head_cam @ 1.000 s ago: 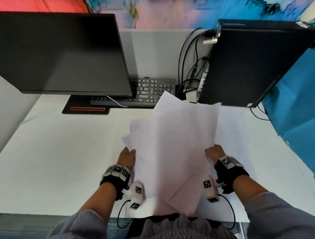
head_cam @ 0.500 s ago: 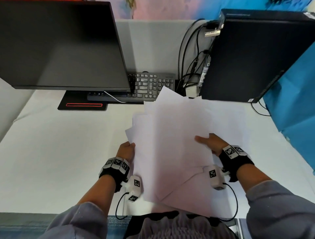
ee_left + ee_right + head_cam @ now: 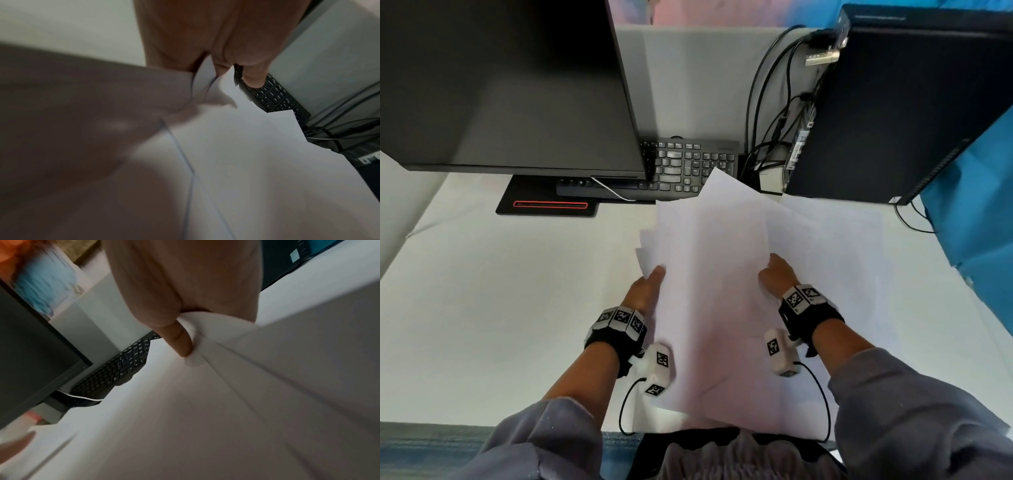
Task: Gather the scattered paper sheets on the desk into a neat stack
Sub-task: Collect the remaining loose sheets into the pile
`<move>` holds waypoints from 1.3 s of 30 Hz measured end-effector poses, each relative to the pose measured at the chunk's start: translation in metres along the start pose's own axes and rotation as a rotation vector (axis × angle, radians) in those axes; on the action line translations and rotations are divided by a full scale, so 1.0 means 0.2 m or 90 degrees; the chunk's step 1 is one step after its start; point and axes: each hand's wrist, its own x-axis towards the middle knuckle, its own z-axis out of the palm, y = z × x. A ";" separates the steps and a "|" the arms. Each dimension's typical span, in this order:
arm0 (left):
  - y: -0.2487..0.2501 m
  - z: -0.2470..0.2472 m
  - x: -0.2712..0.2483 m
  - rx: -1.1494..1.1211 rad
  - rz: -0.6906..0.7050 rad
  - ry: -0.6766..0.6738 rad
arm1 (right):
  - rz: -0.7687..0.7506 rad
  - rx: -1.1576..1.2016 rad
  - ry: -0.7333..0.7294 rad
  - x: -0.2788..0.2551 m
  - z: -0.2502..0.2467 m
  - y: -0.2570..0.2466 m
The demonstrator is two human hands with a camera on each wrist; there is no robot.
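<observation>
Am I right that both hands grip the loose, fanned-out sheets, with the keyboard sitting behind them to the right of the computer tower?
Not quite. Left hand and right hand do grip the fanned-out sheets, but the keyboard sits to the left of the computer tower, partly under the monitor. The head view shows this.

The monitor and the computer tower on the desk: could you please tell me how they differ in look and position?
The monitor stands at the back left on a flat base with a red stripe; the computer tower stands at the back right with no such base. The monitor shows a broad, plain dark screen; the computer tower is a boxy case with cables plugged into its end. Both are black, with the keyboard between them.
</observation>
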 end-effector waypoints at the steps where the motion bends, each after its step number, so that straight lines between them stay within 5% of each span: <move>1: 0.00 0.00 0.01 -0.001 -0.005 -0.001 | -0.006 -0.013 -0.011 -0.01 0.01 -0.01; 4: -0.01 -0.01 0.02 -0.032 -0.036 -0.011 | -0.026 -0.005 -0.036 -0.01 0.04 0.00; 10: -0.02 0.00 0.02 -0.167 -0.062 -0.061 | 0.115 0.088 0.119 -0.01 -0.04 0.10; 19: 0.03 -0.02 0.02 0.127 0.068 0.048 | -0.030 0.008 0.248 -0.03 -0.10 0.12; 24: 0.04 -0.03 0.02 0.175 0.070 0.049 | 0.033 0.076 0.323 0.05 -0.25 0.08; 34: 0.03 -0.02 -0.01 0.148 0.059 -0.001 | 0.002 0.118 0.180 0.10 -0.11 0.02; 39: 0.01 -0.01 -0.04 -0.064 -0.004 -0.007 | -0.053 0.191 0.135 0.07 -0.03 0.03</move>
